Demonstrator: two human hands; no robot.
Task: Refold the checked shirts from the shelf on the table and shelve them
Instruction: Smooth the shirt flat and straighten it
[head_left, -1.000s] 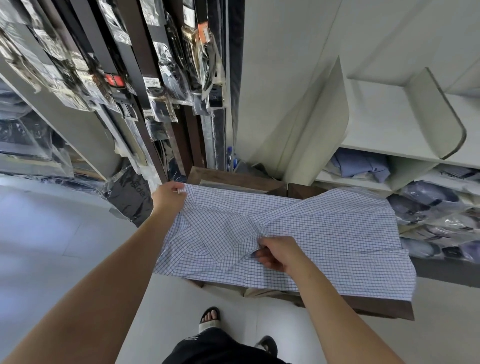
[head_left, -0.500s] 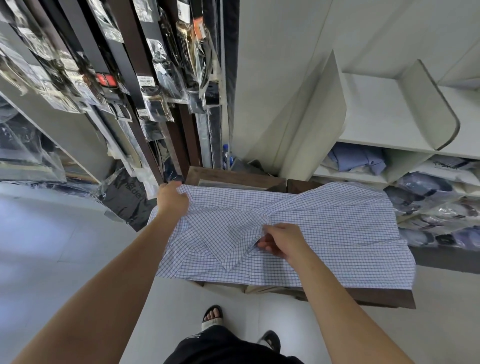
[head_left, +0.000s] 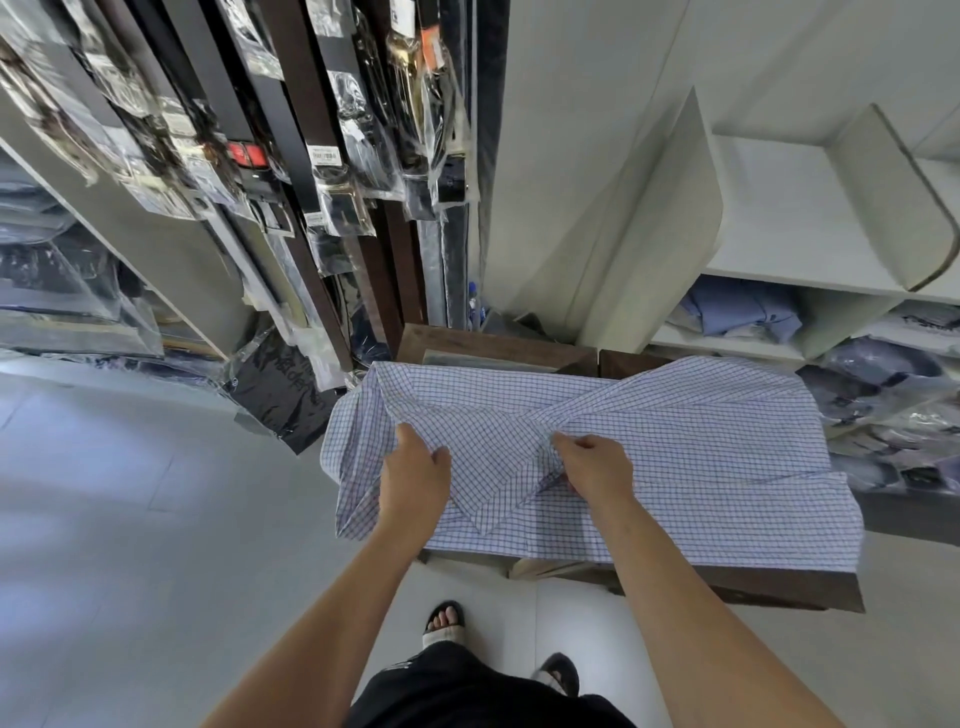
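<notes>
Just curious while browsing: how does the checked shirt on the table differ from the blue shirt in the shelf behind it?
Pattern: the checked shirt has a blue grid on white; the blue shirt is plain. Pose: the checked shirt lies spread across the table, the blue shirt sits bunched in a shelf compartment. Handling: the left hand and right hand grip the checked shirt; nothing touches the blue shirt. Both are unbagged.

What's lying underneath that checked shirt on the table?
The checked shirt covers a dark wooden table; only its far edge and near right corner show. A pale object sticks out below the shirt's near edge, but I cannot identify it. The remaining tabletop is hidden.
</notes>
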